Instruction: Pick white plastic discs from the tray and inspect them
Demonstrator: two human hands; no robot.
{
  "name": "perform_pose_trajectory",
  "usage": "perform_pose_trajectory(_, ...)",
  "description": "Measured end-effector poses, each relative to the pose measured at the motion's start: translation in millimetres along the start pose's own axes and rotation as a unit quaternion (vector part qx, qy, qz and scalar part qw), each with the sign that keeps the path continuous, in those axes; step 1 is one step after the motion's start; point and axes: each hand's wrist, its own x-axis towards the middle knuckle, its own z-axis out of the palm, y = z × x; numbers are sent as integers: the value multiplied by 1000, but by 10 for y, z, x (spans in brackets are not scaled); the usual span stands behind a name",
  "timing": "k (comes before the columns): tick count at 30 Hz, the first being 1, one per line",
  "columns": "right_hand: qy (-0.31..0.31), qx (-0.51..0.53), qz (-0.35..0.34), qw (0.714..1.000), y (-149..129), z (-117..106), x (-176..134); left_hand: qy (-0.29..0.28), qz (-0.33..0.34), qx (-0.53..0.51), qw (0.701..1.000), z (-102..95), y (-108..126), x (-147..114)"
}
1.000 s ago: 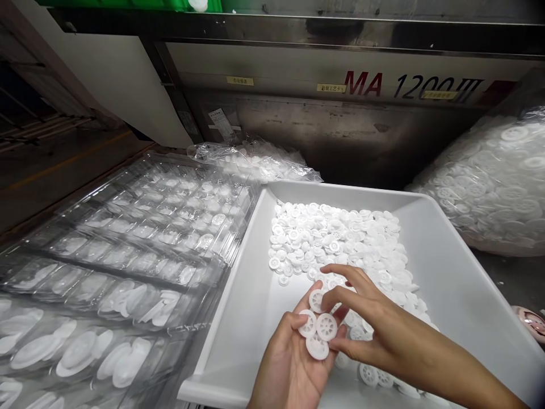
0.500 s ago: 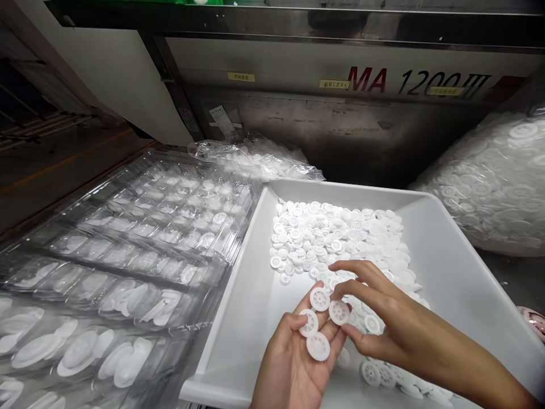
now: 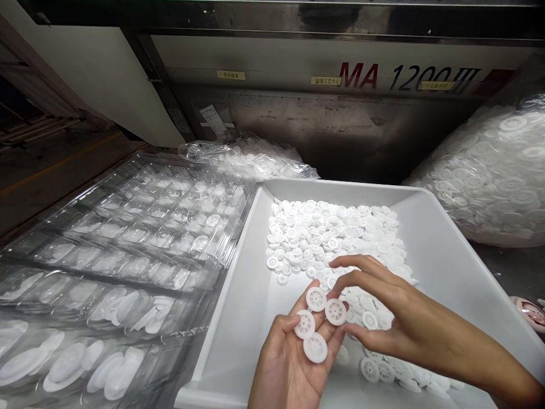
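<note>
My left hand (image 3: 293, 358), palm up, holds several white spoked plastic wheels (image 3: 315, 347) spread over its palm and fingers. Its thumb presses on the edge of one wheel (image 3: 305, 324). Close over the rightmost wheel (image 3: 336, 312), my right hand (image 3: 383, 307) has its index finger and thumb apart at either side of that wheel's rim; whether the fingertips touch it is hard to tell. Beneath both hands is a light grey tray (image 3: 230, 318) with a heap of similar wheels (image 3: 332, 233) at its far side. More wheels (image 3: 385, 371) lie under my right forearm.
To the left stand clear plastic compartment trays (image 3: 110, 261) filled with white parts. A clear bag of white parts (image 3: 255, 162) sits behind the tray, and a large bag of wheels (image 3: 485, 187) is at the right. A machine (image 3: 272, 57) spans the back.
My right thumb has drawn slightly away from the rightmost wheel. The wheels in my left hand keep their arrangement. The whole view has shifted a little.
</note>
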Motion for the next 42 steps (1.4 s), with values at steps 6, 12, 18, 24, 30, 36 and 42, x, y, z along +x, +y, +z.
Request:
perform_pose_trajectory(6, 14, -12, -3, 1000, 24, -38, -13, -25, -6, -4, 1000, -41, -4, -11)
perform_pose_trajectory(12, -2, -3, -8, 1000, -45, -28, -6, -55, -19, -26, 998, -99, 6, 8)
perform_pose_trajectory(18, -14, 20, 9, 1000, -41, 46, 27, -73, -15, -31, 997, -100, 10, 1)
perform_pose_trajectory(24, -3, 58, -8, 998, -15, 81, 33, -87, -13, -30, 996, -120, 16, -7)
perform_pose_trajectory(30, 3, 101, -29, 994, -3, 82, 59, -97, -15, -33, 995, -141, 28, -14)
perform_pose_trajectory(36, -5, 126, -34, 991, -5, 70, 101, -100, -12, -14, 995, -131, 33, -23)
perform_pose_trajectory(42, -9, 126, -14, 992, -4, 58, 104, -96, -12, -22, 995, -134, 36, -21)
